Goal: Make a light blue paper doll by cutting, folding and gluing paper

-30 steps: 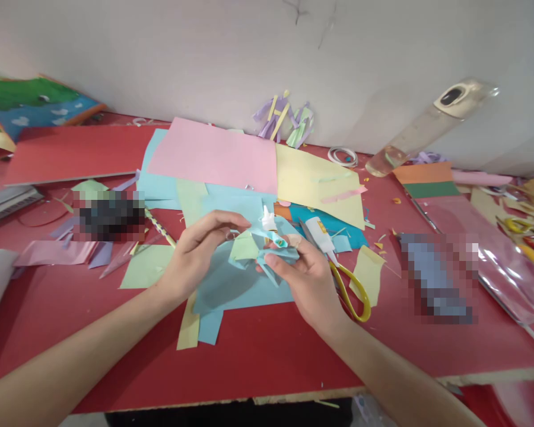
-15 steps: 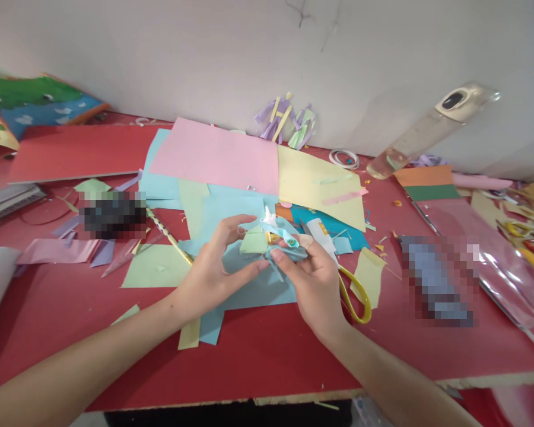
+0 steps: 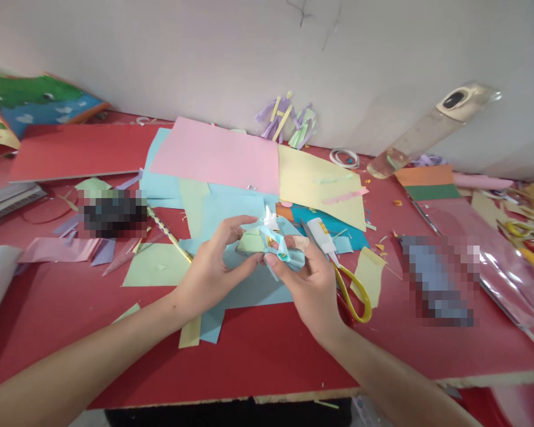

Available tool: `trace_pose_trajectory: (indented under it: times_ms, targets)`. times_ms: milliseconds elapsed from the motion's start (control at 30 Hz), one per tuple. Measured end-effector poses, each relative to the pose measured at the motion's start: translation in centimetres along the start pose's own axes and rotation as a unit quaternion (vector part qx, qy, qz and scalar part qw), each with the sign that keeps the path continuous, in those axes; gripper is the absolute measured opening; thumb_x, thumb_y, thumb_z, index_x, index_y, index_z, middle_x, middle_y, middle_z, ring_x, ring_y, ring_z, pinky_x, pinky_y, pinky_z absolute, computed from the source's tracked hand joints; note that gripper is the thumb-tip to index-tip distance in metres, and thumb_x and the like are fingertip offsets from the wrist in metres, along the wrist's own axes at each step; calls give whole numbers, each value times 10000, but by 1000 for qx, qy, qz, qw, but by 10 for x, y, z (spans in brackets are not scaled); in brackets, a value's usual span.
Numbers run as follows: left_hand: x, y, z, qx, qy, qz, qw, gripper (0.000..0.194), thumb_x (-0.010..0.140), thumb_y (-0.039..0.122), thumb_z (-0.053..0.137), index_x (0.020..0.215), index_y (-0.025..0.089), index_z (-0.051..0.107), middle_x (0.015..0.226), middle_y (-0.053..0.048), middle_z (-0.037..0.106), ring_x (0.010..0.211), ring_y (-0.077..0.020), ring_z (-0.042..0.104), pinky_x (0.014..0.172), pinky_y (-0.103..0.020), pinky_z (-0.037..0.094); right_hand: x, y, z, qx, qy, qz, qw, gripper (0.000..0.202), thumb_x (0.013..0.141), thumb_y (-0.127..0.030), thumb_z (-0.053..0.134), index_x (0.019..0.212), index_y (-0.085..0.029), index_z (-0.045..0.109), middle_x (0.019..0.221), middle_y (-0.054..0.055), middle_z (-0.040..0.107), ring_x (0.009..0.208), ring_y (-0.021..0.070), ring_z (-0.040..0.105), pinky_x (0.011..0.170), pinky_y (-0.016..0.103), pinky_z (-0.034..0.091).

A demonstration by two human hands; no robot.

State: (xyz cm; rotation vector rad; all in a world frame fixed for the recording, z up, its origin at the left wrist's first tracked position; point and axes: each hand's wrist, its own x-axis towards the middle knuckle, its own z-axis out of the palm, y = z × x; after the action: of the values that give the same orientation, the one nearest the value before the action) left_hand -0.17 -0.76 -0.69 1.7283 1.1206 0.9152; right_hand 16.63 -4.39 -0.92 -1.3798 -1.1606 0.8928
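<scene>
A small folded paper figure (image 3: 252, 242) in pale green and light blue is between my two hands above the blue sheets. My left hand (image 3: 218, 252) pinches its green side between thumb and fingers. With thumb and fingertips, my right hand (image 3: 314, 279) grips the light blue side, where a loop of blue paper stands up. Just behind the figure shows a white pointed nozzle (image 3: 270, 219), its lower part hidden. Beside my right hand lie a white bottle with a yellow label (image 3: 321, 235) and yellow-handled scissors (image 3: 361, 302), partly covered by the hand.
Pink paper (image 3: 218, 155) and yellow paper (image 3: 315, 184) lie toward the wall. A striped pencil (image 3: 169, 232) rests on the left. A clear bottle (image 3: 422, 139) stands at back right, near purple paper figures (image 3: 276, 118). Scraps cover the red table (image 3: 267, 362).
The paper figure has tilted slightly, and its blue loop now shows more openly. My right thumb has shifted a little left and down. The surrounding things stay put.
</scene>
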Motion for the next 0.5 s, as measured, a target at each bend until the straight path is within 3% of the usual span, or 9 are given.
trace_pose_trajectory:
  times_ms: [267, 500]
  targets:
    - [0, 0, -1, 6, -1, -7, 1000, 468, 871, 283, 647, 1297, 333, 460, 1244, -19, 584, 1150, -210, 584, 958, -332, 497, -1, 3, -1, -27, 0, -5, 1000, 196, 768, -208, 749, 931, -259, 653, 918, -11, 675, 876, 170, 651, 690, 251, 539]
    - [2, -3, -4, -28, -32, 74, 996, 487, 879, 212, 619, 1320, 294, 429, 1321, -43, 522, 1152, -191, 552, 1018, -335, 447, -1, -2, 0, -25, -8, 7, 1000, 196, 774, -320, 764, 920, -242, 658, 904, 13, 666, 842, 179, 650, 618, 249, 529]
